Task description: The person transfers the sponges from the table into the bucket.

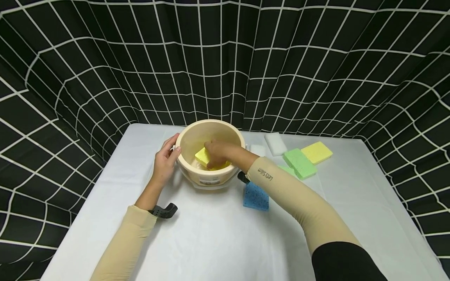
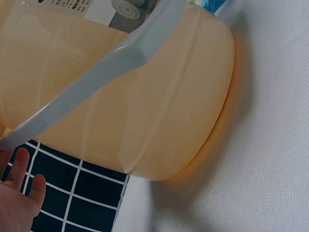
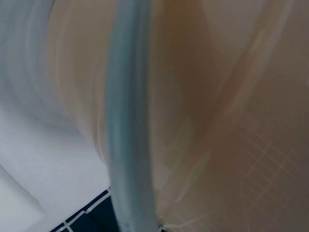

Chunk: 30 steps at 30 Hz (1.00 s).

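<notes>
A cream-coloured bucket [image 1: 191,136] stands on the white-covered table. At its left side my left hand [image 1: 165,158] holds the rim, thumb on the edge and fingers along the outside. My right hand [image 1: 221,152] reaches down inside the bucket and grips a yellow sponge [image 1: 202,157], its fingers over the top. More yellow shows beneath that hand, low in the bucket. In the left wrist view the grey handle [image 2: 96,79] hangs across the bucket's outer wall, beside the left fingertips. Only the bucket's wall and handle [image 3: 128,96] fill the right wrist view; the right hand is hidden there.
Right of the bucket lie a blue sponge [image 1: 256,197], a green sponge [image 1: 300,164], another yellow sponge [image 1: 317,152] and a white sponge [image 1: 275,143]. A second white one [image 1: 258,150] and a green one [image 1: 286,169] are partly behind the right forearm. Black gridded curtain [image 1: 225,62] surrounds the table.
</notes>
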Tool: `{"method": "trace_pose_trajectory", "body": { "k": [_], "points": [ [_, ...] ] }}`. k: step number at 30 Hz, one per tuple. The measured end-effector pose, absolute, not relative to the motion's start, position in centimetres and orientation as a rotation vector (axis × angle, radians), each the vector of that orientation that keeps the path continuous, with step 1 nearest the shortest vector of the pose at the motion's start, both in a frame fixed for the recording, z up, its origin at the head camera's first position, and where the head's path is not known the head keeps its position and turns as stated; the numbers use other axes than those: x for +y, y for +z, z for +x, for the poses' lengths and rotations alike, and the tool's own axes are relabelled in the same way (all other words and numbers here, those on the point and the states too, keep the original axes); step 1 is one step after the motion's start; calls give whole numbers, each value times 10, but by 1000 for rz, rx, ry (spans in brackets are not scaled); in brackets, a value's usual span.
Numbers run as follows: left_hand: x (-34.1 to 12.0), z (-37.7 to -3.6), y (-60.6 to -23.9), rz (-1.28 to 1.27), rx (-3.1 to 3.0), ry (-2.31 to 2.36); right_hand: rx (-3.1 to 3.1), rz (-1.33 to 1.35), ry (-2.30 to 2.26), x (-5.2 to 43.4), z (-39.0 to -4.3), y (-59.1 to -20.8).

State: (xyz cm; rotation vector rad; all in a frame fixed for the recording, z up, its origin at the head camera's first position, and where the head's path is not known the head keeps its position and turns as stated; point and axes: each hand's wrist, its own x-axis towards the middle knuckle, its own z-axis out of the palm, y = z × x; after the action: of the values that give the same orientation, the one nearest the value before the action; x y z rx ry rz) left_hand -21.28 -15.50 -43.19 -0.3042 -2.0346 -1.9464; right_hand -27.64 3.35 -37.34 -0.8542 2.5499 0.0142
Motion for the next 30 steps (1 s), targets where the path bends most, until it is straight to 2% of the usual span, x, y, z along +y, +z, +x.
{"method": "trace_pose_trajectory", "body": {
  "k": [15, 30],
  "points": [
    [-160, -210, -431, -312, -2016, -1946, 2512, -858, 57, 30, -277, -373],
    [-155, -214, -432, -296, -2034, -1957, 2538, -1032, -296, 43, -278, -358]
  ]
}}
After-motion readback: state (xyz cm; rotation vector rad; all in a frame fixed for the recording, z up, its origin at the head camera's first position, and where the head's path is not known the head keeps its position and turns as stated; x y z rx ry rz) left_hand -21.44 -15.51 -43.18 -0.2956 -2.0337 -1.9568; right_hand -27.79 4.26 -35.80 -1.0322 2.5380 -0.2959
